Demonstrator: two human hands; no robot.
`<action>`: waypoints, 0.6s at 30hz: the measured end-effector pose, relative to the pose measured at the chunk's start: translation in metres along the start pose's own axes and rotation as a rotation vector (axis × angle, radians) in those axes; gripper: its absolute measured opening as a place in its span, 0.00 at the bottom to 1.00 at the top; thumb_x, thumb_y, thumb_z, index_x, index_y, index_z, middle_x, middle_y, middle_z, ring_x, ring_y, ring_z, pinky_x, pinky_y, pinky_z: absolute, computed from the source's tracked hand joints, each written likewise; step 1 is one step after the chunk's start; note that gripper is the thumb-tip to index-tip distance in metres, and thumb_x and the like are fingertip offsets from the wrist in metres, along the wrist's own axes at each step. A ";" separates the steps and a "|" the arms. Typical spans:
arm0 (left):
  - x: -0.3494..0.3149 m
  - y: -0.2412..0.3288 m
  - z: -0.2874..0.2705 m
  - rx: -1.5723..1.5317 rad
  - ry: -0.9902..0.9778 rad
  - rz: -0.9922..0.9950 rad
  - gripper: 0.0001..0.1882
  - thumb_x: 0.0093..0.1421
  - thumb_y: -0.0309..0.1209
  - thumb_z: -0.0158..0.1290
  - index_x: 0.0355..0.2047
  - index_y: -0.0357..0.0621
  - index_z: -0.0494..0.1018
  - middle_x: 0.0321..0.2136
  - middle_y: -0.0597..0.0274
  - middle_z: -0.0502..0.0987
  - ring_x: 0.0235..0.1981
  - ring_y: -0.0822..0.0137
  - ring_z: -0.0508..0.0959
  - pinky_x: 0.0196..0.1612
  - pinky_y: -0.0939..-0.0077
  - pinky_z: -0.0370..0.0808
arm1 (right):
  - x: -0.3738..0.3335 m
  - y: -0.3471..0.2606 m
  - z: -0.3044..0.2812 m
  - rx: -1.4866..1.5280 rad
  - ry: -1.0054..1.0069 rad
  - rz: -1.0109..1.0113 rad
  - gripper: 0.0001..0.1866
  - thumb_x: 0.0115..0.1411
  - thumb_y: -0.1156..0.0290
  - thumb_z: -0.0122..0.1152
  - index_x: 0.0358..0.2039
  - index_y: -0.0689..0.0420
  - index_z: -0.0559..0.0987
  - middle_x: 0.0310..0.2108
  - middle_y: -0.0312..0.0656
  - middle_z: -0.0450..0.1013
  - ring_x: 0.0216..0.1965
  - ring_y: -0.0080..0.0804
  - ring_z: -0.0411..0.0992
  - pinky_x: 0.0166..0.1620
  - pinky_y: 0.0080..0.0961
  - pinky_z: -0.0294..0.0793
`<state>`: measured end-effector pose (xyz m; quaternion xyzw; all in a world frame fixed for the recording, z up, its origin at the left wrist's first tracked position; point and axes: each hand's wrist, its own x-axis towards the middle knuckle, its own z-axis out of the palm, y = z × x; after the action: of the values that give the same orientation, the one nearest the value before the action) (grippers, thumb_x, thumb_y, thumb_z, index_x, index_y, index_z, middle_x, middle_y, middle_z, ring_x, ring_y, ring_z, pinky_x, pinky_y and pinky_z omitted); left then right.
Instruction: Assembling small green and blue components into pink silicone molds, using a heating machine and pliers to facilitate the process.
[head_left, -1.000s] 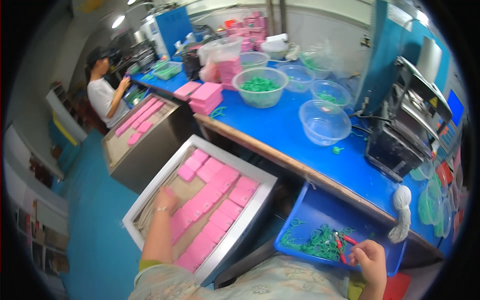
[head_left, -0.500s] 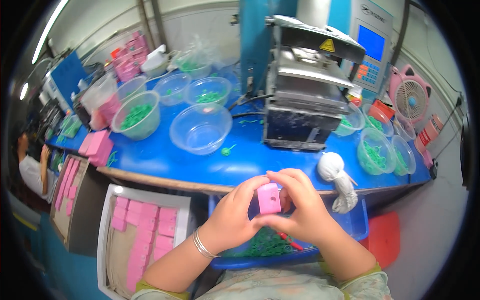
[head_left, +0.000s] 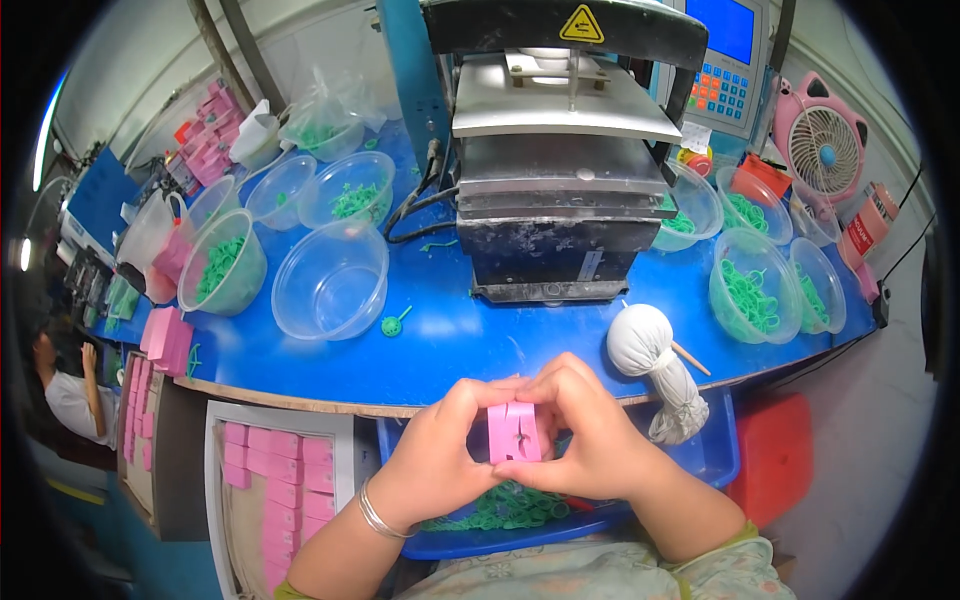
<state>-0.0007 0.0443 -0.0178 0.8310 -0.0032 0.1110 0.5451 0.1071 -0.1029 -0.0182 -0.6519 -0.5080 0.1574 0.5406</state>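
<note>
Between both hands, over the table's front edge, is a small pink box [head_left: 513,433] with dark slits and gaps on the face toward me. My left hand [head_left: 447,440] closes on its left side, fingers at the top and thumb low. From the other side my right hand [head_left: 588,430] grips it, thumb along the bottom and index finger arched over the top. Below the hands, a blue bin [head_left: 722,450] holds many green rubbery pieces [head_left: 500,506]. A red tool lies partly hidden among them.
A press machine [head_left: 560,200] stands on the blue table [head_left: 450,350]. Clear plastic bowls [head_left: 330,285], several with green pieces, flank it. A white cloth bundle [head_left: 642,340] lies near the edge. At lower left, a tray [head_left: 212,470] holds pink boxes. Another person [head_left: 75,395] sits far left.
The pink box has turned in my hands: a face with a round hole showed before, a slitted one now. My view has shifted closer to the press.
</note>
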 end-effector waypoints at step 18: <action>-0.017 -0.008 0.034 -0.982 0.257 0.011 0.32 0.48 0.41 0.62 0.49 0.49 0.59 0.48 0.46 0.69 0.53 0.50 0.67 0.58 0.53 0.60 | -0.042 -0.010 0.009 0.415 0.134 -0.014 0.13 0.48 0.80 0.55 0.36 0.61 0.70 0.40 0.47 0.66 0.39 0.34 0.66 0.43 0.27 0.67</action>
<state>-0.0099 0.0146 -0.0408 0.4562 0.0080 0.2006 0.8669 0.0773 -0.1343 -0.0267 -0.5319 -0.4322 0.2111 0.6969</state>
